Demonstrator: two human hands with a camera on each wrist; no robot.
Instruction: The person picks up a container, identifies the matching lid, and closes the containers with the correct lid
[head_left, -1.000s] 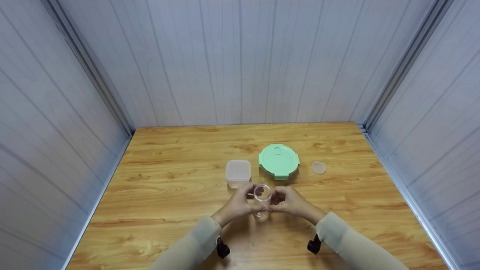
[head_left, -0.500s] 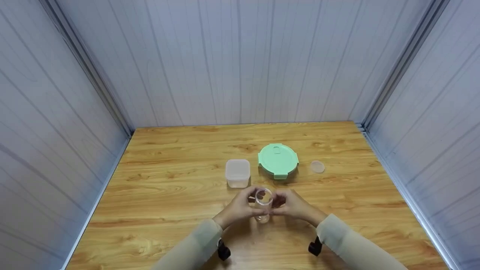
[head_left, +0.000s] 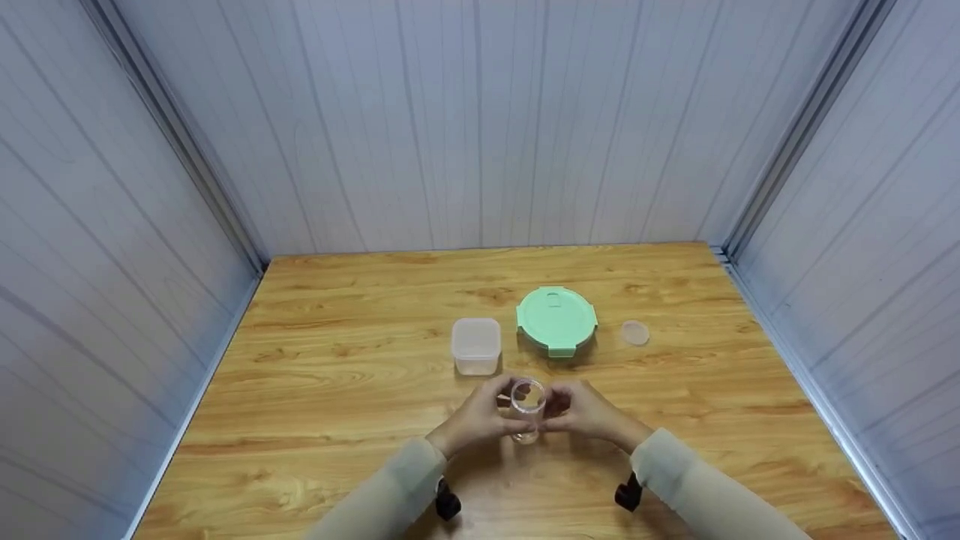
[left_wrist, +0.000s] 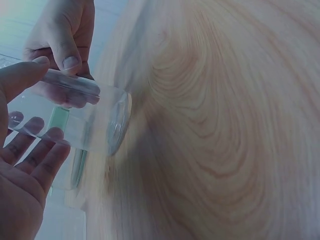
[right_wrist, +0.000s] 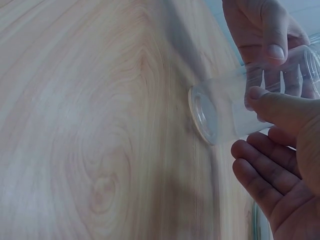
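A clear cylindrical jar (head_left: pixel 528 411) with an uncovered round mouth stands upright between my two hands. My left hand (head_left: pixel 478 415) grips it from the left, thumb on the near side and fingers curled behind. From the right, my right hand (head_left: pixel 591 412) holds the same jar, its thumb at the near wall beside the left thumb. Through the transparent wall of the jar (left_wrist: pixel 105 122), fingertips show in the left wrist view. In the right wrist view the base of the jar (right_wrist: pixel 205 114) is right at the wood surface.
Beyond the left hand stands a translucent square container (head_left: pixel 476 345). A round container with a mint-green clip lid (head_left: pixel 556 321) sits behind the jar. Farther right, a small clear round disc (head_left: pixel 635 333) lies flat on the wooden table (head_left: pixel 337 352). Pale panels (head_left: pixel 480 127) wall in the table.
Both hands and the jar shifted slightly toward the person in the first half second, and have stayed nearly still since. The containers and the disc keep their places.
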